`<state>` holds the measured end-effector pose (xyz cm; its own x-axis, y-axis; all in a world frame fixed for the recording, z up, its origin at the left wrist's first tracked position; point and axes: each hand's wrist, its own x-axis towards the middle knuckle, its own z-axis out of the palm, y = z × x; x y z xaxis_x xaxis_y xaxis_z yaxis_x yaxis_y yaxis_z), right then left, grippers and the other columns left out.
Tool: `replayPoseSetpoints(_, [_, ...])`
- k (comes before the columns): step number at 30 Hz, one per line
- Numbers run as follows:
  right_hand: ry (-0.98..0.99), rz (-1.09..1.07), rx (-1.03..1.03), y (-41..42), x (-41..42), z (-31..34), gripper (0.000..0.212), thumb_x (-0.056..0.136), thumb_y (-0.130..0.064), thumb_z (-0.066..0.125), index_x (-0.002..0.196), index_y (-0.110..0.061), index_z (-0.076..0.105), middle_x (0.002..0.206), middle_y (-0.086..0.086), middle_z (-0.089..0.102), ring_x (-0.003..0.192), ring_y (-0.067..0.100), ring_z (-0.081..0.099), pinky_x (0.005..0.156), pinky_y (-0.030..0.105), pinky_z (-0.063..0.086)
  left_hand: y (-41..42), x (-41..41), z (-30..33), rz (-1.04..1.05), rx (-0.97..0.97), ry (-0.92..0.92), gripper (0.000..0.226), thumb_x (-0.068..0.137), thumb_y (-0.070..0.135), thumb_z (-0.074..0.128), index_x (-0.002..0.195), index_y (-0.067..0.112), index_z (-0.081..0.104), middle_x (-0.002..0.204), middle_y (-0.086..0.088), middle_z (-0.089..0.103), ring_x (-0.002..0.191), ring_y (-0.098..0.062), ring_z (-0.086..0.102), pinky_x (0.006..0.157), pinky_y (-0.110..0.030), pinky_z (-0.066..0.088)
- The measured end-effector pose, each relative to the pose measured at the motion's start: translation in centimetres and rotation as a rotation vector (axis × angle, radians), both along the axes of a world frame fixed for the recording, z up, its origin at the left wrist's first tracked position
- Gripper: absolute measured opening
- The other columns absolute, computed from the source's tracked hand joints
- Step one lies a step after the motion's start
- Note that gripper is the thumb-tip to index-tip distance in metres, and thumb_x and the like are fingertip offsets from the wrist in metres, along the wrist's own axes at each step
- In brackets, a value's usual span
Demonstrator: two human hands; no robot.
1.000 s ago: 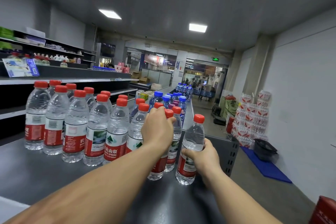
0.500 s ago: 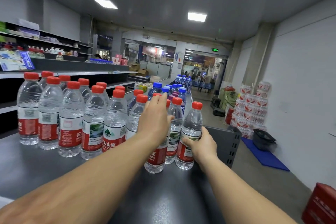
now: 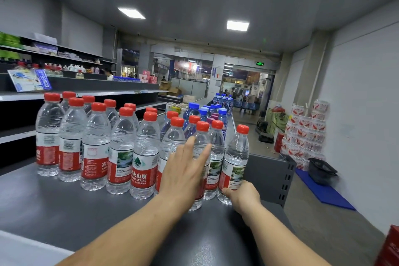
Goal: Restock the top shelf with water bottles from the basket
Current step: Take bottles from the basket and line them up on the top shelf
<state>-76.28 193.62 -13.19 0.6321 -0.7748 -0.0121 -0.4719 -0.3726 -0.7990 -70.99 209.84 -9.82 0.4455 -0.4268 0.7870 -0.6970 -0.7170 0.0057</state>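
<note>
Aligning newly placed bottles on top shelf, judged placement step. Left hand spread flat, fingers apart, pressing against front bottle. Right hand curled loosely round base of end bottle, upright near shelf's right edge. Basket not visible. Next: let go both, fetch more bottles

Red-capped water bottles upright, clustered in rows on dark top shelf
</note>
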Motion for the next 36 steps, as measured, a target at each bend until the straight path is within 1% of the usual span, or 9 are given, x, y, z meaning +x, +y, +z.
replayPoseSetpoints(4, [0.013,-0.013,0.004,0.5,-0.7,-0.2,0.038,0.082,-0.028,0.073,0.113,-0.007,0.067,0.113,0.012,0.07,0.107,0.032,0.063,0.079,0.028,0.047,0.3,0.1,-1.0,-0.039,-0.062,0.139,0.108,0.041,0.013,0.091,0.136,0.022,0.041,0.126,-0.014,0.046,0.096,-0.031,0.062,0.069,-0.038,0.056])
replayPoseSetpoints(7, [0.003,-0.065,-0.039,1.7,-1.3,0.6,0.036,0.08,-0.034,0.066,0.106,-0.008,0.065,0.107,0.013,0.07,0.097,0.033,0.064,0.078,0.032,0.05,1.7,-0.9,-1.3,-0.054,-0.041,0.23,0.088,0.066,0.03,0.084,0.137,0.022,0.033,0.121,-0.01,0.05,0.103,-0.029,0.056,0.08,-0.038,0.051])
replayPoseSetpoints(9, [0.009,-0.054,-0.09,3.1,-1.9,1.5,0.016,0.081,-0.03,0.06,0.082,-0.014,0.063,0.095,0.011,0.069,0.085,0.032,0.061,0.072,0.03,0.048,2.9,-1.5,-1.0,-0.072,-0.027,0.265,0.063,0.082,0.038,0.069,0.135,0.021,0.039,0.12,-0.005,0.048,0.109,-0.026,0.05,0.089,-0.034,0.044])
replayPoseSetpoints(11, [-0.015,-0.018,-0.121,4.9,-2.4,2.1,0.021,0.08,-0.025,0.056,0.062,-0.017,0.053,0.085,0.011,0.069,0.08,0.032,0.062,0.071,0.03,0.05,4.0,-1.9,-0.9,-0.095,-0.061,0.323,0.043,0.087,0.041,0.06,0.124,0.021,0.05,0.117,-0.002,0.053,0.111,-0.025,0.051,0.091,-0.035,0.044])
replayPoseSetpoints(15, [-0.102,0.083,-0.19,10.4,-3.9,3.6,0.028,0.08,-0.022,0.055,0.053,-0.017,0.055,0.07,0.005,0.067,0.082,0.032,0.07,0.078,0.035,0.057,7.0,-3.4,-0.8,-0.216,-0.207,0.592,0.02,0.089,0.034,0.058,0.1,0.019,0.068,0.103,-0.001,0.069,0.101,-0.022,0.062,0.088,-0.036,0.05])
replayPoseSetpoints(19, [-0.171,0.18,-0.236,16.6,-6.1,4.2,0.025,0.082,-0.023,0.054,0.058,-0.022,0.06,0.077,0.008,0.073,0.087,0.034,0.071,0.081,0.044,0.058,11.7,-6.0,-1.3,-0.313,-0.278,0.772,0.017,0.092,0.029,0.059,0.098,0.018,0.071,0.097,0.004,0.071,0.094,-0.015,0.063,0.079,-0.026,0.044])
replayPoseSetpoints(24, [-0.246,0.232,-0.229,25.9,-10.7,3.1,0.021,0.089,-0.027,0.054,0.084,-0.016,0.071,0.086,0.006,0.074,0.086,0.031,0.07,0.081,0.049,0.056,20.7,-9.5,-2.7,-0.389,-0.343,0.884,0.014,0.092,0.026,0.058,0.098,0.019,0.069,0.096,0.001,0.071,0.092,-0.019,0.066,0.084,-0.031,0.05])
replayPoseSetpoints(29, [-0.197,0.25,-0.115,35.7,-15.1,-3.4,0.024,0.09,-0.029,0.053,0.079,-0.014,0.069,0.085,0.006,0.074,0.085,0.029,0.069,0.08,0.05,0.056,30.3,-12.7,-9.7,-0.415,-0.36,1.031,0.013,0.09,0.025,0.059,0.096,0.02,0.069,0.088,0.002,0.071,0.081,-0.019,0.065,0.077,-0.034,0.052])
replayPoseSetpoints(36, [0.063,0.256,0.145,44.6,-19.0,-21.6,0.021,0.088,-0.033,0.055,0.081,-0.018,0.068,0.08,0.003,0.072,0.081,0.029,0.07,0.076,0.047,0.059,40.9,-16.6,-26.9,-0.251,-0.268,1.301,0.005,0.089,0.027,0.063,0.093,0.025,0.065,0.07,0.006,0.062,0.064,-0.014,0.058,0.064,-0.029,0.046])
